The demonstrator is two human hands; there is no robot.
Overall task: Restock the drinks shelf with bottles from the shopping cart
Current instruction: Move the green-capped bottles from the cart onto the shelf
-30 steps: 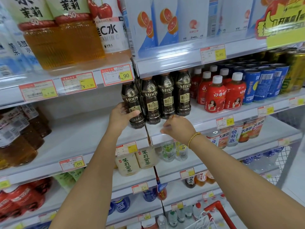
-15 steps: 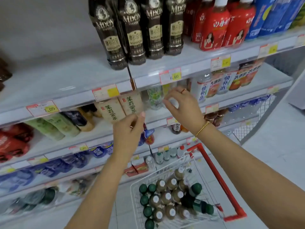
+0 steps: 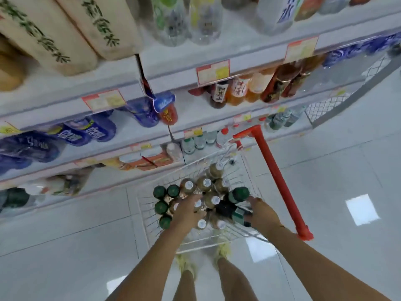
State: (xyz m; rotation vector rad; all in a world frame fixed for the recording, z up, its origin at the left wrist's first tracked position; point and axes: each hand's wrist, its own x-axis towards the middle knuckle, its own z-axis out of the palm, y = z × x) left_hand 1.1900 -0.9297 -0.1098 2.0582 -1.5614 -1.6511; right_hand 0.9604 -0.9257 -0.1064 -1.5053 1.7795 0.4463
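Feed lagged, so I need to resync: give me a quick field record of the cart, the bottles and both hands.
cart: white wire basket with red handle, on the floor beside the shelves
cart contents: upright white-capped bottles, green-capped bottles along the left, one dark bottle lying on top
left hand: down in the cart over the white-capped bottles, fingers hidden
right hand: at the lying dark bottle, grip unclear
bottles lifted clear of cart: none
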